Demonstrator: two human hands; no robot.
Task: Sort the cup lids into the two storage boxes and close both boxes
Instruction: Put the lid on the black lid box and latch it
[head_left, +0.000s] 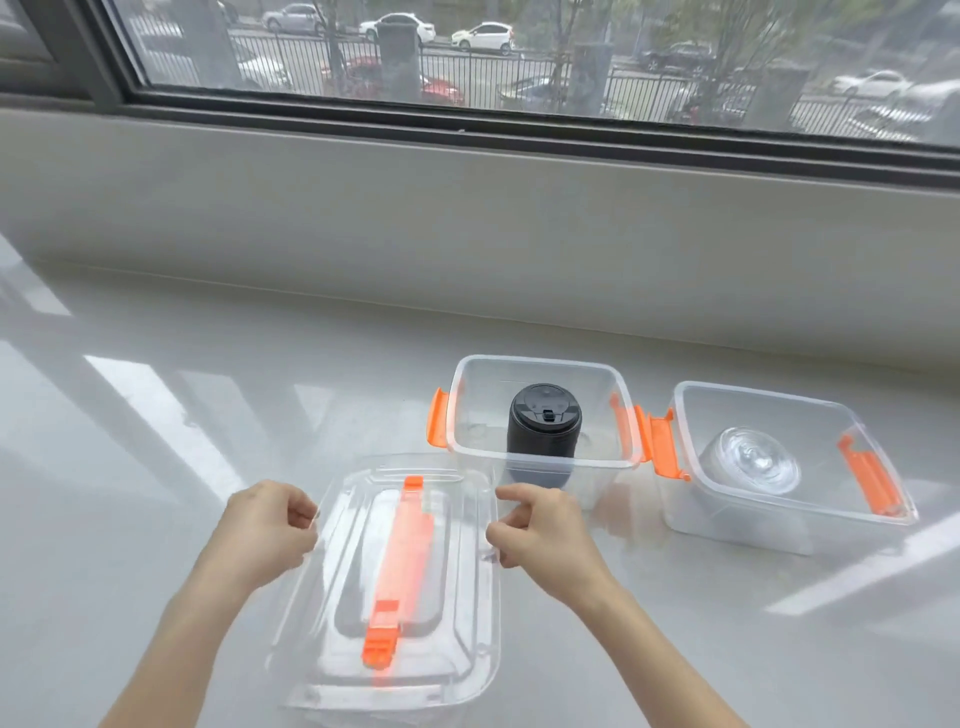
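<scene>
A clear box lid (457, 587) with an orange handle lies flat near me; a second lid seems stacked under it. My left hand (267, 525) pinches its left edge and my right hand (540, 525) pinches its right edge. Behind it stands an open clear storage box (540, 364) with orange latches, holding a stack of black cup lids (543, 428). To the right, a second open box (779, 402) holds a stack of clear cup lids (750, 462).
Everything rests on a glossy white counter (182, 415). A low white wall and a window sill run along the back. The two boxes stand close together, their orange latches nearly touching.
</scene>
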